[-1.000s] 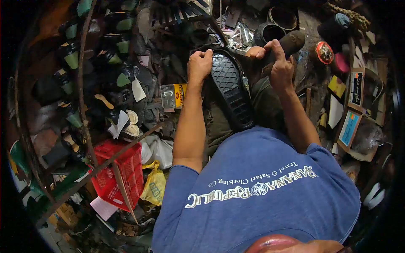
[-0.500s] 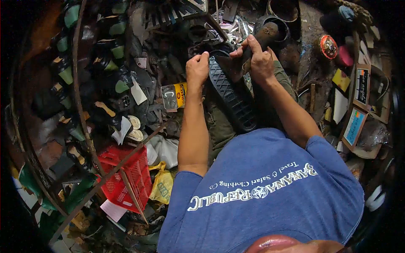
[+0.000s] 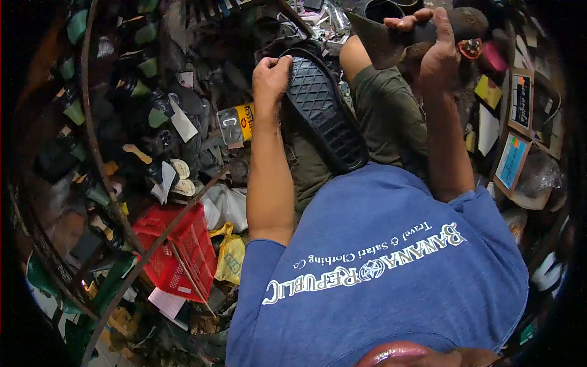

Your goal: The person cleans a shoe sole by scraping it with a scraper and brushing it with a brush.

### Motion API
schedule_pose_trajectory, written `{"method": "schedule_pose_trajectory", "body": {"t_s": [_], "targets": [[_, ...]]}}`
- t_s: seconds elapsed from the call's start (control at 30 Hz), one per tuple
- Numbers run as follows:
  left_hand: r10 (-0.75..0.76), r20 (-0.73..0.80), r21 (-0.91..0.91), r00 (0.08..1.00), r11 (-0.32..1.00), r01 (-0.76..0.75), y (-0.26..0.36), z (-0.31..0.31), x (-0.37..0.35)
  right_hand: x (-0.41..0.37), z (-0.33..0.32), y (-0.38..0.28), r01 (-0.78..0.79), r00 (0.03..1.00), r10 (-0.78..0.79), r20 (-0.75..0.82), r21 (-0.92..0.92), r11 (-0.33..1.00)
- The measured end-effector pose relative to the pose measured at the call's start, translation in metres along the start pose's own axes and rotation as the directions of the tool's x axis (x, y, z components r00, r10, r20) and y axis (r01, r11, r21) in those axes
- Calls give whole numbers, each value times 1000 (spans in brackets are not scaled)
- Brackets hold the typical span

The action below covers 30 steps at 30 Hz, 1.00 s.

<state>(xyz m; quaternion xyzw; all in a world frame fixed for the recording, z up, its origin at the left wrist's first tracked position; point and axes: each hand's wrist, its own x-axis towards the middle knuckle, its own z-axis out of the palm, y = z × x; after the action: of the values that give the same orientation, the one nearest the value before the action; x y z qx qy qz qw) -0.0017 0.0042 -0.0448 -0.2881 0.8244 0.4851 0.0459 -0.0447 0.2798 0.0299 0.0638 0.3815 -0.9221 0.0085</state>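
A black shoe sole with a lattice tread at its far end and square blocks lower down lies over the lap. Its upper left edge is pinched in my left hand. My right hand is off to the right, its fingers wrapped round a dark tool with a thick rounded part and a wide flat part pointing left. The tool is apart from the sole.
Racks of dark shoe pieces with green parts stand at left. Nearby are a red basket, a yellow bag and a yellow-labelled pack. Framed labels and a pink object are at right.
My right hand has moved up and right, away from the sole, with the dark tool. The sole's tread is more fully visible, still held by my left hand. The view has shifted slightly.
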Motion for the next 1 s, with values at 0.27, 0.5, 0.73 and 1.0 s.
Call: {"method": "schedule_pose_trajectory", "body": {"t_s": [0.27, 0.5, 0.73, 1.0], "targets": [[-60, 53, 181, 997, 982, 50, 28, -1, -1, -26, -8, -1, -47, 998, 43, -44, -102, 994], [66, 59, 89, 996, 994, -71, 5, 0, 4, -49, 23, 7, 97, 993, -40, 113, -569, 816], [-15, 145, -277, 989, 959, 55, 5, -12, -22, -28, 4, 75, 108, 987, 31, 160, -787, 608], [-84, 96, -342, 992, 933, 112, -17, -7, -17, -27, 18, 89, 374, 922, -82, 378, -816, 441]]}}
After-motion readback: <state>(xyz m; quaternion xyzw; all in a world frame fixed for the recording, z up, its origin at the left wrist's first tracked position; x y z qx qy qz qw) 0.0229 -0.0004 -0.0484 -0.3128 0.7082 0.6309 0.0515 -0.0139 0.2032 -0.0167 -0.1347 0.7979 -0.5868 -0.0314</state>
